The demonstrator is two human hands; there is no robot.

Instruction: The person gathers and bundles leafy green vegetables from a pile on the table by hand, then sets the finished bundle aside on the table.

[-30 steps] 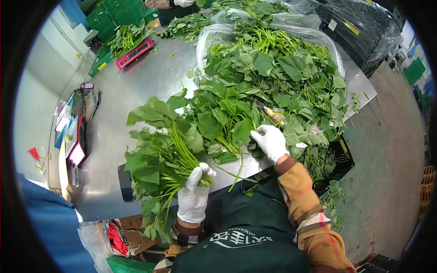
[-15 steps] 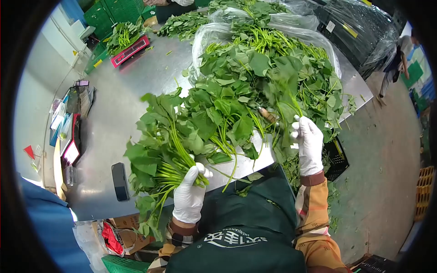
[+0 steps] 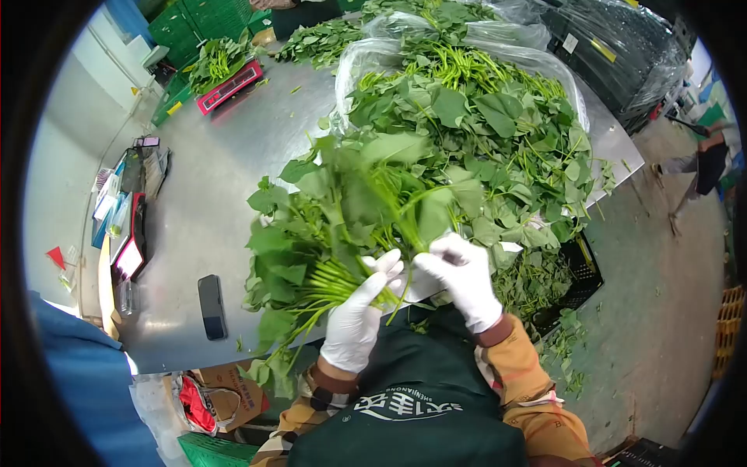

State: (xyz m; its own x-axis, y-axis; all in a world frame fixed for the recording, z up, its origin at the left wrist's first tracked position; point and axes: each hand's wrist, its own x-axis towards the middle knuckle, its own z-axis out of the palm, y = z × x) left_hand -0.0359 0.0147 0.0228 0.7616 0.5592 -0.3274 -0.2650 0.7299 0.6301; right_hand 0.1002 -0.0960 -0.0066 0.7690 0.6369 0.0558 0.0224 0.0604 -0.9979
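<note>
My left hand, in a white glove, is closed around a thick bunch of leafy greens. Its cut stems point toward my hand and its leaves fan out to the left; they look like sweet potato leaves. Close beside it, my gloved right hand pinches a few leafy stems between thumb and fingers. Their leaves are blurred by motion and overlap the top of the bunch. Behind both hands lies a large heap of the same greens, partly on clear plastic wrap.
On the metal table lie a black phone and a red scale bearing greens. A black crate with leaves stands below the right edge. A cardboard box sits below left. A person is at far right.
My right hand has moved left from the heap's side, bringing its stems up to the bunch. My left hand, still holding the bunch, has shifted slightly right and up.
</note>
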